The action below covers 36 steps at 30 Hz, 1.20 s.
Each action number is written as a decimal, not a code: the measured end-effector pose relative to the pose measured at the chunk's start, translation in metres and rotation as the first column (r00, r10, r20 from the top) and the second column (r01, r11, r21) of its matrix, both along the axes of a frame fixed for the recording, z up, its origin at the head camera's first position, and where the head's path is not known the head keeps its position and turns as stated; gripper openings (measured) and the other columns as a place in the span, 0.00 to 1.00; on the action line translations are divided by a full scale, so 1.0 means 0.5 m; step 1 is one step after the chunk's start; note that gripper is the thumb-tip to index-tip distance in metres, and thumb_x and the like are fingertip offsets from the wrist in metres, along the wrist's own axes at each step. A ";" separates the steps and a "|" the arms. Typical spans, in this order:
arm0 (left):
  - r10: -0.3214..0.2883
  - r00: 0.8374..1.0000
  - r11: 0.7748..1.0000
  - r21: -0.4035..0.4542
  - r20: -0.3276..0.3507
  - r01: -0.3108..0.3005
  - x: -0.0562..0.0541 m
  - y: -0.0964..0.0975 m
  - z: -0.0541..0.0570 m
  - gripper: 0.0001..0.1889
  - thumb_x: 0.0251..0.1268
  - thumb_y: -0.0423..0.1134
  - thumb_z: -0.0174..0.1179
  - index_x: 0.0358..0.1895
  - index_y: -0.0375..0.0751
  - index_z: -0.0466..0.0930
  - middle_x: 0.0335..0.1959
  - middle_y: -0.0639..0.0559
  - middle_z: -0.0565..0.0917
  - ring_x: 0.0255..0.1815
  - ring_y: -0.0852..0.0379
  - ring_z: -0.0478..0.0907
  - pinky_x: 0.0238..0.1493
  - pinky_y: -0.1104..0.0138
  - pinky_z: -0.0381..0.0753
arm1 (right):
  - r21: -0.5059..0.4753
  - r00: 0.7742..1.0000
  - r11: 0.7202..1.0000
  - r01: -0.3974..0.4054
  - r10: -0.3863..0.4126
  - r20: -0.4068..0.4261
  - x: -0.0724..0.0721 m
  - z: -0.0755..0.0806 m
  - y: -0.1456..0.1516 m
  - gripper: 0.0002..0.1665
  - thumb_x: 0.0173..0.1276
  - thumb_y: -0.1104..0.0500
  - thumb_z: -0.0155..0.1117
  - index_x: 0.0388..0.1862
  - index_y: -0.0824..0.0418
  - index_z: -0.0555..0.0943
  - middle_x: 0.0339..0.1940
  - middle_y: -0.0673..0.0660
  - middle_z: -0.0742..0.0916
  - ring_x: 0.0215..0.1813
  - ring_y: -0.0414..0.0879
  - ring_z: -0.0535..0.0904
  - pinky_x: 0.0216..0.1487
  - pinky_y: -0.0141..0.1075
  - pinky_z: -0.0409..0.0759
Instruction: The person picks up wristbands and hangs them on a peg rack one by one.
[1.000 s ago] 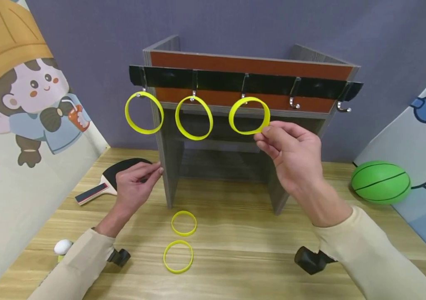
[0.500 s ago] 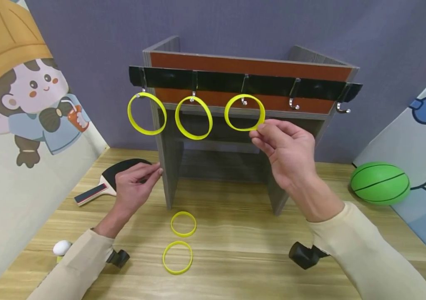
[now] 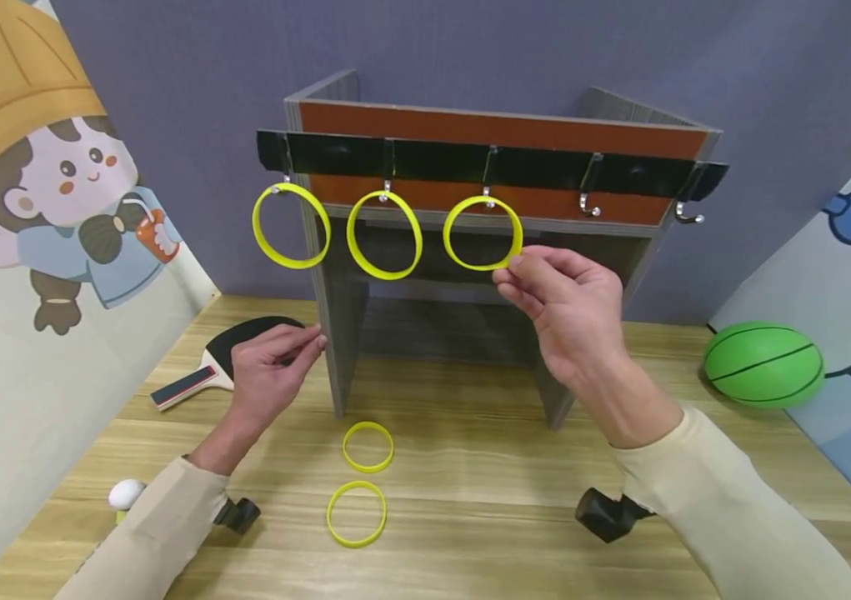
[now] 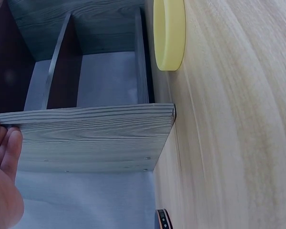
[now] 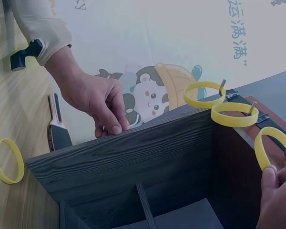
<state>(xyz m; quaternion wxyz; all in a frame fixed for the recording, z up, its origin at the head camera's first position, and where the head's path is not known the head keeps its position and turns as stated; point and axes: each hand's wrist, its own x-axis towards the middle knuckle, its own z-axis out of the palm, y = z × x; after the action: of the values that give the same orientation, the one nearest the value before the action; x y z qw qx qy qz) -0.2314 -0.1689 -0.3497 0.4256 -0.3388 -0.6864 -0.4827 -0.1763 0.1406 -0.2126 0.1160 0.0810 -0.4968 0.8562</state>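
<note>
Right grip point(image 3: 573, 307) pinches the seemingly hooked yellow ring point(image 3: 518, 237) at lower right.

From here I count five yellow rings point(image 3: 518, 230), three upper centre, two lower centre; five hooks point(image 3: 683, 217); two hands point(image 3: 581, 312); one shelf unit point(image 3: 500, 125); one paddle point(image 3: 224, 350), left; one green ball point(image 3: 763, 365), right; one white rounded object point(image 3: 126, 494), lower left.

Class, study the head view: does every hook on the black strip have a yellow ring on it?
No, the fourth hook and the fifth hook from the left on the black strip are bare.
</note>
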 end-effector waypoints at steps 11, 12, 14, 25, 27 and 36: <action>0.015 1.000 1.000 -0.005 -0.017 -0.015 0.000 0.000 0.001 0.14 0.39 0.12 0.67 0.33 0.26 0.86 0.26 0.42 0.84 0.24 0.61 0.80 0.27 0.80 0.77 | 0.078 0.999 0.997 0.007 -0.004 -0.034 0.001 -0.010 -0.003 0.08 0.56 0.69 0.71 0.35 0.72 0.83 0.30 0.65 0.85 0.29 0.50 0.84 0.38 0.37 0.83; 0.014 1.000 1.000 -0.005 -0.018 -0.014 0.000 0.000 0.001 0.14 0.39 0.12 0.67 0.33 0.26 0.86 0.26 0.42 0.84 0.24 0.61 0.80 0.27 0.79 0.77 | 0.082 0.999 0.997 0.009 -0.007 -0.035 0.001 -0.010 -0.003 0.08 0.56 0.69 0.71 0.35 0.72 0.83 0.30 0.65 0.85 0.29 0.50 0.84 0.38 0.37 0.83; 0.013 1.000 1.000 -0.005 -0.021 -0.013 0.001 0.000 0.003 0.14 0.39 0.12 0.68 0.33 0.26 0.86 0.26 0.42 0.84 0.24 0.60 0.80 0.28 0.79 0.77 | 0.091 0.999 0.996 0.015 -0.013 -0.032 0.001 -0.011 -0.004 0.08 0.56 0.69 0.71 0.35 0.72 0.83 0.30 0.65 0.85 0.29 0.50 0.84 0.38 0.37 0.83; 0.019 1.000 1.000 -0.014 -0.023 -0.019 0.003 -0.001 0.003 0.14 0.40 0.13 0.68 0.34 0.28 0.86 0.26 0.43 0.85 0.24 0.60 0.80 0.27 0.79 0.77 | 0.082 1.000 0.997 0.008 -0.008 0.000 0.003 -0.025 0.002 0.09 0.56 0.68 0.72 0.35 0.71 0.84 0.31 0.64 0.85 0.29 0.49 0.84 0.38 0.36 0.83; 0.018 1.000 1.000 -0.016 -0.023 -0.019 0.003 0.000 0.003 0.14 0.40 0.13 0.68 0.34 0.28 0.86 0.26 0.43 0.85 0.24 0.60 0.80 0.27 0.79 0.77 | 0.071 1.000 0.997 0.009 -0.008 -0.006 0.004 -0.028 0.002 0.07 0.57 0.68 0.71 0.34 0.71 0.83 0.30 0.63 0.85 0.28 0.48 0.83 0.37 0.36 0.83; 0.025 1.000 1.000 -0.014 -0.016 -0.025 0.004 -0.001 0.004 0.13 0.42 0.14 0.68 0.34 0.28 0.87 0.27 0.44 0.85 0.25 0.59 0.81 0.28 0.79 0.78 | 0.119 0.997 0.992 -0.036 0.043 -0.056 0.034 -0.043 -0.014 0.02 0.61 0.69 0.67 0.32 0.68 0.84 0.28 0.60 0.84 0.27 0.46 0.81 0.34 0.33 0.83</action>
<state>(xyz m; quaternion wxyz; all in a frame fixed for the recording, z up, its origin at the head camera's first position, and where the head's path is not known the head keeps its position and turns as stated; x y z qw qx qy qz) -0.2294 -0.1693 -0.3479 0.4348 -0.3370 -0.6904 -0.4698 -0.1594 0.1338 -0.2341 0.1085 0.1227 -0.5412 0.8248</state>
